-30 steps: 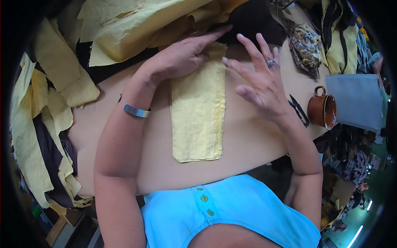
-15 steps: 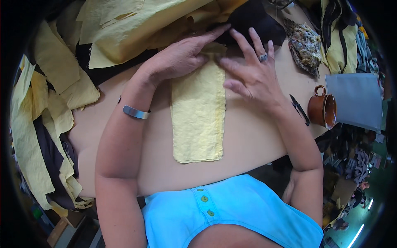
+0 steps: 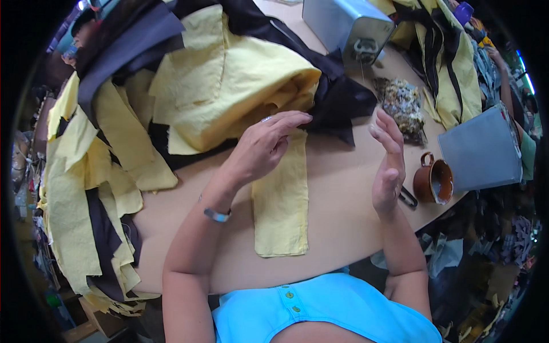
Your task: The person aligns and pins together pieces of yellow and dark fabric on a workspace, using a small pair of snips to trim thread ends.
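Observation:
A pale yellow layered cloth piece (image 3: 281, 220) lies lengthwise on the tan table in front of me. Over its far end is my left hand (image 3: 266, 146), palm down, fingers stretched out to the right with nothing visible in them; whether it touches the cloth I cannot tell. My right hand (image 3: 390, 163) is raised to the right of the cloth, apart from it, fingers extended and bare of any object. Just past my left hand sits a heap of yellow fabric (image 3: 229, 86) with dark fabric (image 3: 343, 100) beside and under it.
A brown mug (image 3: 426, 182) and a small black tool (image 3: 408, 197) lie right of my right hand, near a grey panel-like object (image 3: 480, 148). Beyond are a clump of fibrous scraps (image 3: 401, 108) and a grey box-shaped metal body (image 3: 343, 28). Yellow strips (image 3: 68, 194) hang at the left.
My right hand has moved right, off the cloth's far end. My left hand's fingers now point right above the cloth. The view has shifted, showing more of the table's far side.

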`<action>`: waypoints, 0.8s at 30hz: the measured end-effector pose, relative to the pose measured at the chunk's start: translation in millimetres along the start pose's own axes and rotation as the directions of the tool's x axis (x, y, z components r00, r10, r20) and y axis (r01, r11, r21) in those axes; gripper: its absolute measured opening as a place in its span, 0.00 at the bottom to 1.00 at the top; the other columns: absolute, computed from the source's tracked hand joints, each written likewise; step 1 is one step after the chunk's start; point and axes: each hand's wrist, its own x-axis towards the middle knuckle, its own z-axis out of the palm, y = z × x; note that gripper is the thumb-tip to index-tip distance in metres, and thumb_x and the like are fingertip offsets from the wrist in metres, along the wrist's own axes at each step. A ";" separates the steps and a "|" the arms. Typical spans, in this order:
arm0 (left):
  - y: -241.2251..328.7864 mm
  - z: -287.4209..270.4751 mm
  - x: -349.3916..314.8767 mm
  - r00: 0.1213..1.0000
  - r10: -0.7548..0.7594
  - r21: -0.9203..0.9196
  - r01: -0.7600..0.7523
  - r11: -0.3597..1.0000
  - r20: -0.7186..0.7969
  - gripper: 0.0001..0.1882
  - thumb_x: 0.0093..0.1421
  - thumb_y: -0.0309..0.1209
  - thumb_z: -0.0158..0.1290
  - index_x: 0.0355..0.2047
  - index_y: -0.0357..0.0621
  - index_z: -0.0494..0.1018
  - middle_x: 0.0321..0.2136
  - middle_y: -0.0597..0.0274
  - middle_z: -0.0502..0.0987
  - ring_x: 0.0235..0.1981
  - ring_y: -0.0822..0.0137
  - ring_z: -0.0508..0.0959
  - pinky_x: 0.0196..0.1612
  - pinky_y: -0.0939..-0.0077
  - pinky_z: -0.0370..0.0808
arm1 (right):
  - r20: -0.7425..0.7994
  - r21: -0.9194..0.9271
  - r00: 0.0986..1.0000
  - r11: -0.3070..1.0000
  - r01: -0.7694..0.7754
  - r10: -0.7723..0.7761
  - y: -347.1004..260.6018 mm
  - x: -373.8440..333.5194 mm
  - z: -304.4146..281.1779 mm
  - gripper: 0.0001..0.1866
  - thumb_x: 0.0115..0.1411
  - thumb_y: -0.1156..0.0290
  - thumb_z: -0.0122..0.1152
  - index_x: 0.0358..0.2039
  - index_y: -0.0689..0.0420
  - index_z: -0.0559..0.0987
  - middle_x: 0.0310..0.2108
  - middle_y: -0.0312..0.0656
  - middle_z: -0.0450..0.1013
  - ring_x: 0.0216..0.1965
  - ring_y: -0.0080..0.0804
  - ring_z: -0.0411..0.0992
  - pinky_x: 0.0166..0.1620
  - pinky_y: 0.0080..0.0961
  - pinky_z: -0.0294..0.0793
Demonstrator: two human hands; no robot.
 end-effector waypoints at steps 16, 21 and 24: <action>-11.4 -45.3 142.9 0.986 0.153 0.749 -0.150 0.645 0.065 0.16 0.54 0.26 0.46 0.45 0.53 0.67 0.32 0.55 0.69 0.33 0.56 0.77 0.33 0.64 0.75 | -0.141 0.102 0.986 0.992 -0.077 0.091 -0.3 -17.8 -7.2 0.38 0.61 0.41 0.36 0.55 0.64 0.63 0.55 0.53 0.61 0.52 0.40 0.63 0.57 0.37 0.57; 28.4 -143.5 220.7 0.979 0.159 0.976 0.097 0.196 -0.129 0.14 0.57 0.31 0.47 0.43 0.44 0.72 0.38 0.52 0.75 0.41 0.58 0.76 0.44 0.69 0.73 | -0.202 0.142 0.979 0.990 -0.007 0.036 7.8 -20.9 -10.6 0.35 0.63 0.43 0.34 0.57 0.63 0.61 0.57 0.50 0.60 0.53 0.40 0.62 0.56 0.38 0.58; 81.1 -219.1 233.6 0.966 0.124 0.774 0.102 0.625 -0.228 0.13 0.59 0.30 0.46 0.41 0.38 0.73 0.36 0.53 0.76 0.39 0.64 0.76 0.41 0.73 0.73 | -0.171 0.148 0.983 0.988 -0.042 0.068 -1.4 -17.8 -12.2 0.35 0.62 0.42 0.33 0.56 0.61 0.63 0.56 0.50 0.61 0.54 0.41 0.61 0.57 0.39 0.57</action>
